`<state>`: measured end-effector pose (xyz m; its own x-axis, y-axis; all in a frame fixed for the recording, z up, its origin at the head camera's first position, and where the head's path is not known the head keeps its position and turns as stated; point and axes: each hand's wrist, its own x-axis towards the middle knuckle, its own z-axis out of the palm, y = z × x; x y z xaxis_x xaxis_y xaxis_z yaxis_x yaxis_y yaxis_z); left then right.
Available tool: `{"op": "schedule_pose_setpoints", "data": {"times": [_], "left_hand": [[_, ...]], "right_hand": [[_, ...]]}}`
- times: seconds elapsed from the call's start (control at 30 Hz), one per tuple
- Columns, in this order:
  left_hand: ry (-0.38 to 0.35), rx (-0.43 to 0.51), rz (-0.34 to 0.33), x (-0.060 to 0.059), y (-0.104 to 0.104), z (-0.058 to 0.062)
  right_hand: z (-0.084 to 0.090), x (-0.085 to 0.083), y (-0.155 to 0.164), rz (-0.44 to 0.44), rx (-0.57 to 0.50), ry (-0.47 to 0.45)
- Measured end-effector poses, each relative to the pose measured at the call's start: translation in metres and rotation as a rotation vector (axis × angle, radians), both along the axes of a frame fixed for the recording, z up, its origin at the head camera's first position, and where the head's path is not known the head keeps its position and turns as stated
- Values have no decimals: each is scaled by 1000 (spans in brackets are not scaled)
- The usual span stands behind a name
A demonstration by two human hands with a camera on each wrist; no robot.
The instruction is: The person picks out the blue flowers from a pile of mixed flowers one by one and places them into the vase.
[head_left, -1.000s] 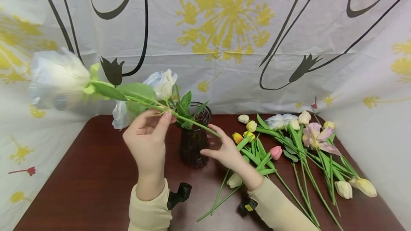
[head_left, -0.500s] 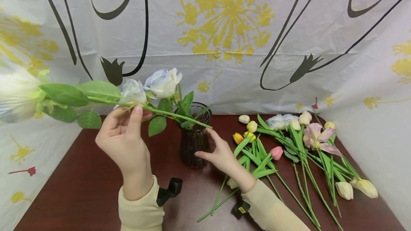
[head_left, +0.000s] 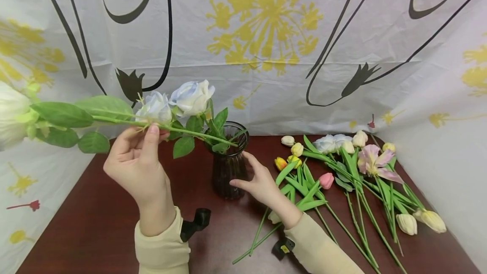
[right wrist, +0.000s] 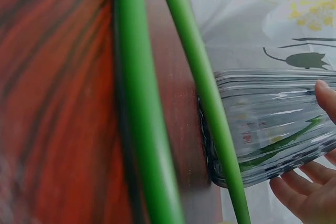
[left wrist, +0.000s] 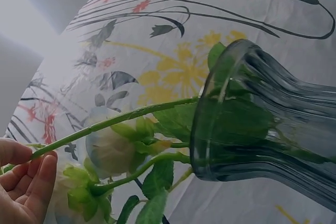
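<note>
My left hand [head_left: 137,168] pinches the green stem of a pale rose [head_left: 13,115] between thumb and fingers. That bloom is cut off at the left edge of the head view. The stem slants right, its lower end at the mouth of a dark, ribbed glass vase [head_left: 228,172]. In the left wrist view the stem [left wrist: 121,116] reaches the vase rim [left wrist: 202,129]. Two white-blue roses [head_left: 192,97] with leaves stand in the vase, leaning left. My right hand [head_left: 262,185] holds the vase's right side, thumb in front and fingers behind, as the right wrist view shows too.
Loose flowers lie on the dark red table [head_left: 87,223] at the right: a pink tulip [head_left: 326,180], a pink-purple lily [head_left: 374,163], white-blue roses [head_left: 331,143] and several pale tulips. Some stems reach close in front of the vase. A printed cloth [head_left: 266,109] hangs behind.
My left hand has moved left with the rose, drawing the stem's end from right of the vase to over its mouth. My right hand has shifted slightly left, closer round the vase.
</note>
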<state>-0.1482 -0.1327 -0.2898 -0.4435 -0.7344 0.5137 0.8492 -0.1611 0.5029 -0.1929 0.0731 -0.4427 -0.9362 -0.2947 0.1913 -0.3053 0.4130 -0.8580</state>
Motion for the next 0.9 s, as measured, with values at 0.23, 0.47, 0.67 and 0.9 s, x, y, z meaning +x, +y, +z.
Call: {"op": "schedule_pose_setpoints", "data": {"times": [0.23,0.47,0.67,0.9], "left_hand": [[-18,-42,2,0,2,-7],[-40,-138,10,-1,5,-15],[-68,-175,4,-2,8,-20],[-96,-227,-12,-2,14,-26]], "right_hand": [[-1,0,-1,-6,9,6],[-1,-1,0,-4,13,15],[0,-1,1,3,8,13],[1,-2,1,14,1,11]]}}
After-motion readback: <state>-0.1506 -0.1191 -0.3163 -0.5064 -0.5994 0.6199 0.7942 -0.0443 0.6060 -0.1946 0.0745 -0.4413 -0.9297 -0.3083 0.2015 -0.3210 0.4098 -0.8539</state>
